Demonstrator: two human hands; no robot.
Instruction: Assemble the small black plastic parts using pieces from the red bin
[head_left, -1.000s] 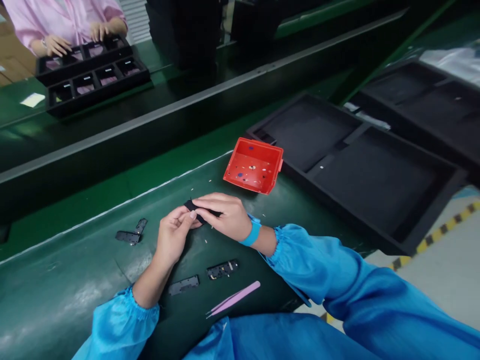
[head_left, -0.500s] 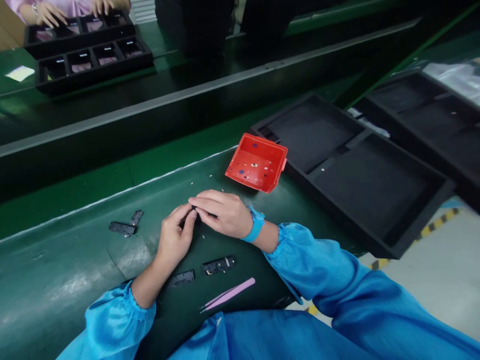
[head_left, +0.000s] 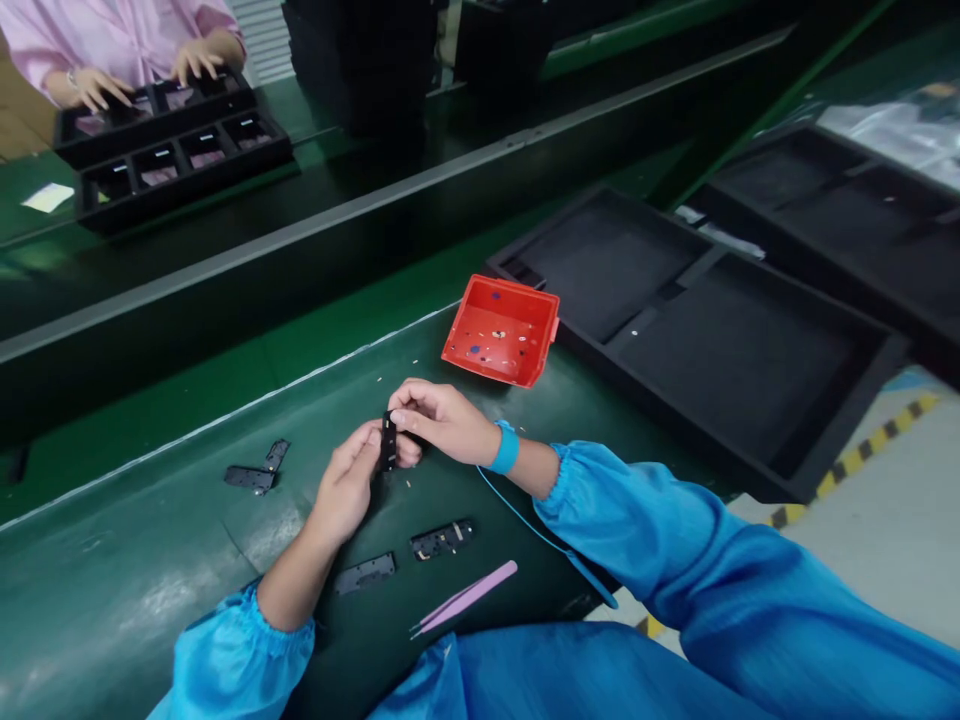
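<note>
In the head view, the left hand and the right hand meet over a dark green mat with a smooth, slightly glossy surface, and together they pinch a small black part, a narrow flat strip of hard plastic stood upright on its short end between the fingertips. Both hands are closed narrowly on it, the left thumb and forefinger from the 8 o'clock side, the right fingers curled over from 2 o'clock. A blue wrist strap circles the right wrist, a thin cord trailing from it. At 1 o'clock from the hands sits a red bin, a shallow square plastic tub with tiny bits scattered on its floor. At 6 o'clock lie two flat black plates, oblong and perforated, side by side, and just past them pink tweezers, slim and tapering. At 9 o'clock rest two more dark pieces, touching in an L. At 3 o'clock stretches a black foam tray with matte rectangular wells. At 11 o'clock, far off, another person's hands rest on a compartmented black tray.
</note>
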